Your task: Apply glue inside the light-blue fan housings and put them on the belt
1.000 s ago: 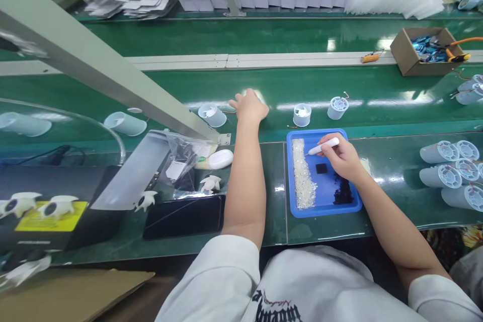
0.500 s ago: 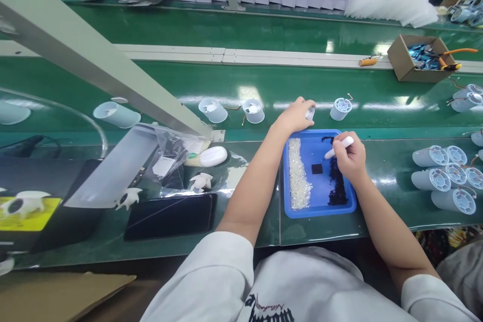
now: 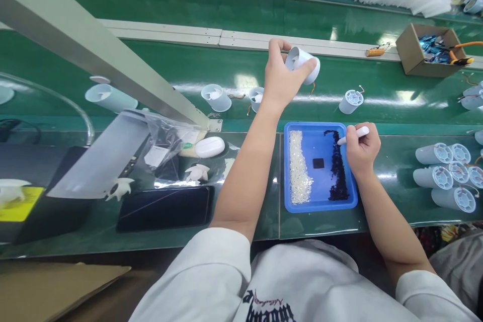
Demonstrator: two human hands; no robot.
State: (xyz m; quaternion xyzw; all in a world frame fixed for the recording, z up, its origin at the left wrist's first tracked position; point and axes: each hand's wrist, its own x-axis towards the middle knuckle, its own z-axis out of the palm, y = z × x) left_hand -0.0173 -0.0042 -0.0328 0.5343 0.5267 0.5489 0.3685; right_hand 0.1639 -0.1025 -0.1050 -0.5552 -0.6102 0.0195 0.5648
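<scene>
My left hand (image 3: 281, 73) grips a pale blue plastic cylinder (image 3: 312, 71), fingers behind it and thumb across its side. The cylinder is lifted above the green bench and tilted, its open end towards the hand, with a short orange wire below. My right hand (image 3: 363, 151) is closed round a white pen-like tool (image 3: 354, 134), whose tip points at the black pieces. Beneath it, a blue tray (image 3: 320, 191) holds a strip of tiny white, clear pieces (image 3: 299, 173), a strip of tiny black pieces (image 3: 338, 171) and a small black square (image 3: 318, 163).
Similar cylinders stand at the centre (image 3: 351, 101) and left (image 3: 216, 97), with several grouped at right (image 3: 437, 177). Further back is a cardboard box (image 3: 418, 55) with orange-handled pliers. A grey post (image 3: 113, 65) slants across the left, near a dark phone (image 3: 166, 207) and white finned parts (image 3: 196, 173).
My left hand has moved up and away from the tray's far edge, bringing the cylinder into fuller view. My right hand has shifted slightly right with the pen-like tool. The camera view has moved a little.
</scene>
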